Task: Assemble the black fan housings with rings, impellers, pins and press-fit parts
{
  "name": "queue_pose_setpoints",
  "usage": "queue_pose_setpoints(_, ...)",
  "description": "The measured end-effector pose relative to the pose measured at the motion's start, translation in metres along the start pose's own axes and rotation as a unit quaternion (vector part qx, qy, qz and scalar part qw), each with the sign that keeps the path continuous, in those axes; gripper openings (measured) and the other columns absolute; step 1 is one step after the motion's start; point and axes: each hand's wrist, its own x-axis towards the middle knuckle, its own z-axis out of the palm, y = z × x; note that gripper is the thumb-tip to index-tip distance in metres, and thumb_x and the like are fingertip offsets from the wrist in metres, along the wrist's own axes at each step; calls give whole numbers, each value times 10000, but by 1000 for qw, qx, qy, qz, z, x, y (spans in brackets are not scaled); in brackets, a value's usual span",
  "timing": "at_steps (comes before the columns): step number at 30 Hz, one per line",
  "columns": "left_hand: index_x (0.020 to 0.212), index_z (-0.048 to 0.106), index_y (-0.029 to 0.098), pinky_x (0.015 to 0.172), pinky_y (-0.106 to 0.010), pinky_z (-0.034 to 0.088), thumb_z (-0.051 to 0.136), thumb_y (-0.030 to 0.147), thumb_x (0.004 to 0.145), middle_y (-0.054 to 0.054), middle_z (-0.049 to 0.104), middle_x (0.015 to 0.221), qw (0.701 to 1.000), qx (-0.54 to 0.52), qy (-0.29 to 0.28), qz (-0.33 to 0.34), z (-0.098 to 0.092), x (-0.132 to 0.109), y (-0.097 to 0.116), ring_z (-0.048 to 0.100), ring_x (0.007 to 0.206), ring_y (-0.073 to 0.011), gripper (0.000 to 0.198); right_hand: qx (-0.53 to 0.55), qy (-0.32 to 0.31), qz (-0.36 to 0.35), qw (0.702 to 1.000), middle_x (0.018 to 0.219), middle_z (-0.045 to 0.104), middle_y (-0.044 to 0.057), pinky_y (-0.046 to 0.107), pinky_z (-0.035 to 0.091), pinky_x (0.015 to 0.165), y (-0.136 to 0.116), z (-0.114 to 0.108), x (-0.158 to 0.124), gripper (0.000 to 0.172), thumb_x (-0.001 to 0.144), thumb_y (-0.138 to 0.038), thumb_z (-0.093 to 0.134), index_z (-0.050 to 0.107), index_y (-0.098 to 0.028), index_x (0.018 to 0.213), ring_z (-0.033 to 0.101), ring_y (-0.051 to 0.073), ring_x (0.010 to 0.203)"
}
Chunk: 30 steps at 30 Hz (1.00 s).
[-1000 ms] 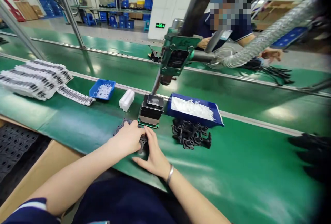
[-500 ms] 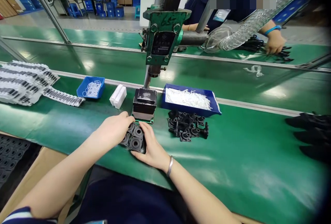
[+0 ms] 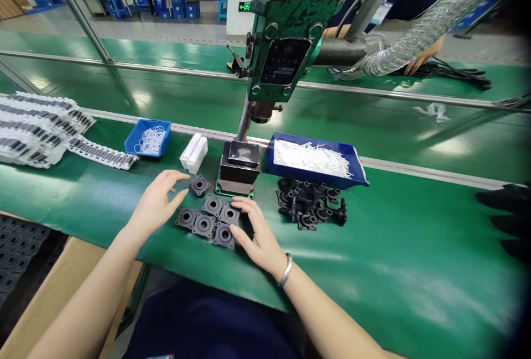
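Observation:
Several square black parts with round centre holes (image 3: 203,225) lie flat in a loose cluster on the green bench top. One more black square part (image 3: 199,185) sits apart, just left of the press base (image 3: 239,168). My left hand (image 3: 160,204) is open, thumb and fingers spread, hovering left of that single part. At the cluster's right side my right hand (image 3: 258,237) is open, its fingertips at the edge parts, thumb and fingers apart. A heap of black stemmed parts (image 3: 309,204) lies to the right of it.
The green press head (image 3: 286,52) hangs over its base. Behind stand a blue tray of white strips (image 3: 359,166), a white block (image 3: 193,153) and a blue bin of white rings (image 3: 166,143). Stacked part strips (image 3: 37,132) lie left. Across the bench, a co-worker's hand (image 3: 423,60) touches black cables.
My hands have moved apart from around the bunched square parts, which now lie spread out. My left hand has drawn back to the left. The view has shifted slightly.

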Motion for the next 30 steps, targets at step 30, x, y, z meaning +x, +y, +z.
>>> queue_pose_setpoints(30,1054,538,211,1115,-489,409,613,254,906,-148,429,1387,994,-31,-28,100,7,-60,1,384,1401,-302,172,-171,2,-157,973,1333,513,105,545,432,1034,-16,-9,-4,354,773,-153,571,617,-240,1114,447,313,1286)
